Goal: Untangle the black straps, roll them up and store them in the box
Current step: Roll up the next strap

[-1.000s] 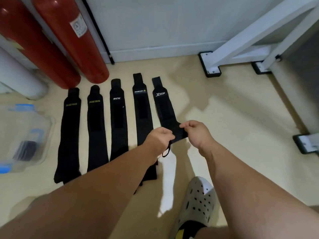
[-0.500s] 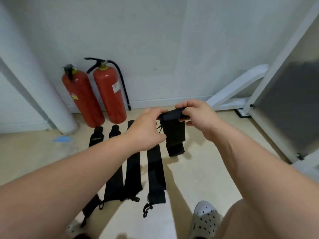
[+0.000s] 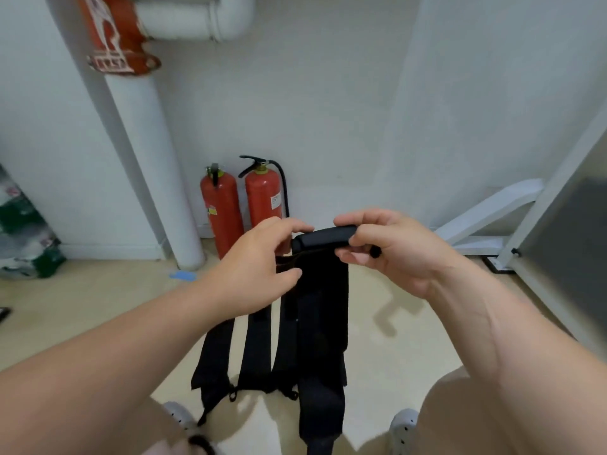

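Note:
I hold one black strap [image 3: 323, 310] up in front of me, lifted off the floor. Its top end is rolled into a short tight coil [image 3: 323, 238], and the rest hangs straight down. My left hand [image 3: 262, 267] pinches the left end of the coil. My right hand [image 3: 391, 249] grips the coil's right end with thumb and fingers. Several other black straps [image 3: 254, 349] lie flat and parallel on the floor beneath, partly hidden behind the hanging one. The box is out of view.
Two red fire extinguishers [image 3: 243, 205] stand against the wall beside a white pipe [image 3: 154, 165]. A white metal frame [image 3: 512, 221] stands at the right. My pale shoes [image 3: 402, 425] are at the bottom. A small blue piece [image 3: 182, 275] lies on the floor at the left.
The strap has been lifted from the floor to chest height and its top end rolled further. My view has tilted up, so the box has left the frame.

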